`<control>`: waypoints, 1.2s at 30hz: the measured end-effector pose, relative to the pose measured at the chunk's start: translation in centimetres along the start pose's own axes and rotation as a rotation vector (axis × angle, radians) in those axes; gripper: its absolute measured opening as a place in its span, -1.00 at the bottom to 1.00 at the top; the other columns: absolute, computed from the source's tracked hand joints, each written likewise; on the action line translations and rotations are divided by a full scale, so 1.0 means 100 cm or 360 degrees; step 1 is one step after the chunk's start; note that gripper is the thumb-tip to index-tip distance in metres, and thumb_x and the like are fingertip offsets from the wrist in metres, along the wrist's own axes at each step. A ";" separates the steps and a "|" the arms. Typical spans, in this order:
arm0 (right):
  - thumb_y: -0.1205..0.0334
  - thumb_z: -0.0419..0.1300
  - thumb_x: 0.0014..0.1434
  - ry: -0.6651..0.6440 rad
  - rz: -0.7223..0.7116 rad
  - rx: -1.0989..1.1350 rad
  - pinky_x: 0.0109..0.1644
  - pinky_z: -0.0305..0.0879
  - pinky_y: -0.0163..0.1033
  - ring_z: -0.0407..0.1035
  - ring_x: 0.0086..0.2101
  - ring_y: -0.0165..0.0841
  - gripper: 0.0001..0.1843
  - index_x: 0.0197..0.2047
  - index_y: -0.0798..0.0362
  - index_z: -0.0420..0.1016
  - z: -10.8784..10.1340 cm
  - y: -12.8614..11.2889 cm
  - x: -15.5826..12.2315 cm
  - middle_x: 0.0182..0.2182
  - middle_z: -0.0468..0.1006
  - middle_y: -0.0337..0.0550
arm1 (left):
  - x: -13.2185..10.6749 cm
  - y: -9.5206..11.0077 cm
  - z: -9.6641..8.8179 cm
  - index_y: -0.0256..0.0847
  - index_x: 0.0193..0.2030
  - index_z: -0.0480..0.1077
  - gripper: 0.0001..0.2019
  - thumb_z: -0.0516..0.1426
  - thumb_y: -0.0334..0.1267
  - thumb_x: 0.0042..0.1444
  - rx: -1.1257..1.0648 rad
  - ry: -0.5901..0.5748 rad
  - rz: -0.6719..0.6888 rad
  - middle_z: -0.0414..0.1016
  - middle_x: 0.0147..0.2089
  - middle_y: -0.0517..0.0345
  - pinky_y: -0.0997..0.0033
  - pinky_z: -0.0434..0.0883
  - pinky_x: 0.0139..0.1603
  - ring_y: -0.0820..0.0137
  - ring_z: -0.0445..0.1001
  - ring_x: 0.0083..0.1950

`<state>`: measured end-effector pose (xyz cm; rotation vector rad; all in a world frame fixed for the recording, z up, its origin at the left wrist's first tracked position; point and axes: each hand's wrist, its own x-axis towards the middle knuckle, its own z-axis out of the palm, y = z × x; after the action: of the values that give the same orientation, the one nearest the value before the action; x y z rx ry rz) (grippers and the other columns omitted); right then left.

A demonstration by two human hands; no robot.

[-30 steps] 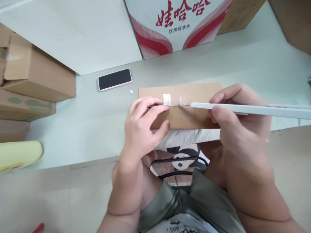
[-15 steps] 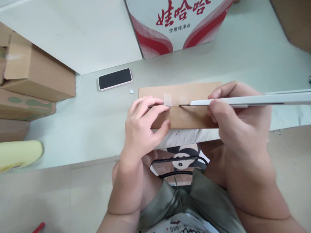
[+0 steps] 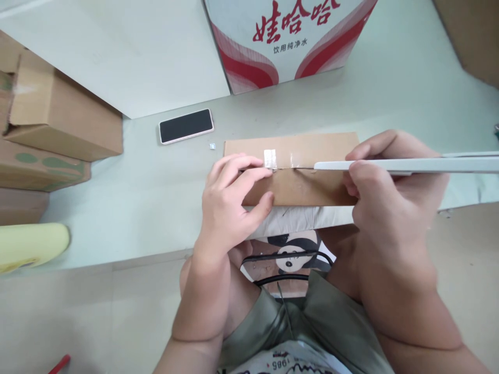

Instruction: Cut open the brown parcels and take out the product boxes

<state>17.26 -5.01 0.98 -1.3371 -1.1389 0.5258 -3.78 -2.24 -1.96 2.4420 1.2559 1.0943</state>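
Observation:
A small brown cardboard box [image 3: 304, 150] lies in front of me, its top seam covered with clear tape and a white tape patch [image 3: 270, 158]. My left hand [image 3: 232, 200] grips the box's left end, fingers curled over the top and thumb on the near side. My right hand [image 3: 390, 192] is closed on a long white cutter [image 3: 409, 165], held level. The cutter's tip rests on the seam right of the middle.
A phone [image 3: 186, 126] lies face up on the pale floor beyond the box. A red-and-white printed carton [image 3: 288, 36] stands at the back. Brown cartons [image 3: 58, 124] are stacked at the left, a yellow roll [image 3: 31, 246] below them.
The cutter levelled out and its tip drew slightly to the right along the seam. My left hand stayed in place on the box.

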 end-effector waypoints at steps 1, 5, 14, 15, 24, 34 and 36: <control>0.32 0.15 0.01 0.0012 -0.0013 0.0018 -0.58 -0.02 -0.33 0.14 -0.61 -0.55 -0.93 -0.47 0.02 0.43 0.000 0.000 0.000 -0.62 0.33 -0.40 | 0.000 0.000 0.000 -0.04 -0.02 0.57 -0.84 0.24 -0.23 0.28 -0.0004 0.0007 -0.0002 0.68 0.08 0.10 -0.01 0.50 0.32 0.11 0.56 0.23; 0.34 0.15 -0.01 0.0079 -0.0073 0.0086 -0.62 -0.08 -0.33 0.12 -0.63 -0.55 -0.93 -0.46 0.02 0.44 0.001 0.006 -0.001 -0.63 0.33 -0.41 | 0.000 0.001 0.001 -0.03 -0.04 0.56 -0.85 0.23 -0.24 0.27 -0.0024 0.0027 -0.0023 0.67 0.05 0.11 -0.02 0.50 0.31 0.12 0.56 0.22; 0.34 0.14 0.00 0.0176 -0.0249 0.0330 -0.61 -0.02 -0.28 0.18 -0.63 -0.49 -0.91 -0.38 0.01 0.44 -0.003 0.016 -0.006 -0.62 0.36 -0.39 | -0.008 -0.017 0.000 -0.05 -0.09 0.48 -0.87 0.24 -0.25 0.22 -0.0290 0.0514 -0.0330 0.46 0.01 0.04 0.15 0.57 0.04 0.20 0.51 0.12; 0.34 0.15 0.01 0.0182 -0.0261 0.0352 -0.59 0.02 -0.28 0.19 -0.63 -0.49 -0.91 -0.36 0.01 0.45 -0.003 0.016 -0.007 -0.61 0.37 -0.39 | -0.008 -0.019 0.000 -0.05 -0.10 0.47 -0.88 0.25 -0.24 0.22 -0.0310 0.0558 -0.0389 0.47 -0.03 0.07 0.19 0.56 0.00 0.23 0.52 0.08; 0.18 0.27 0.13 0.0337 -0.0452 0.0535 -0.69 -0.05 -0.27 0.18 -0.65 -0.49 -0.90 -0.30 -0.01 0.45 0.000 0.016 -0.005 -0.54 0.36 -0.34 | -0.006 -0.019 -0.005 -0.11 -0.27 0.46 -0.96 0.21 -0.28 0.23 -0.0325 0.0408 -0.0541 0.54 -0.26 0.17 0.24 0.47 -0.09 0.33 0.53 -0.19; 0.25 0.18 0.29 0.0436 -0.0364 -0.0239 -0.34 0.27 -0.20 0.33 -0.45 -0.44 -0.83 -0.05 -0.05 0.32 -0.031 0.074 0.025 -0.28 0.43 -0.26 | -0.004 -0.022 -0.006 -0.09 -0.42 0.40 -0.76 0.22 -0.18 0.29 -0.0720 0.0674 -0.0139 0.42 -0.42 0.22 0.19 0.45 -0.22 0.34 0.46 -0.32; 0.34 0.20 0.21 0.0452 -0.0202 -0.0531 -0.15 0.31 -0.15 0.37 -0.33 -0.38 -0.70 0.01 -0.03 0.36 -0.039 0.100 0.031 -0.27 0.46 -0.23 | -0.003 -0.021 -0.006 -0.08 -0.43 0.37 -0.75 0.21 -0.17 0.29 -0.0751 0.0689 -0.0106 0.40 -0.43 0.20 0.14 0.45 -0.22 0.32 0.45 -0.33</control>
<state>24.86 -2.04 -6.65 -1.5553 -1.0949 0.0478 -5.60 -1.28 -2.70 1.8626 1.0133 1.7315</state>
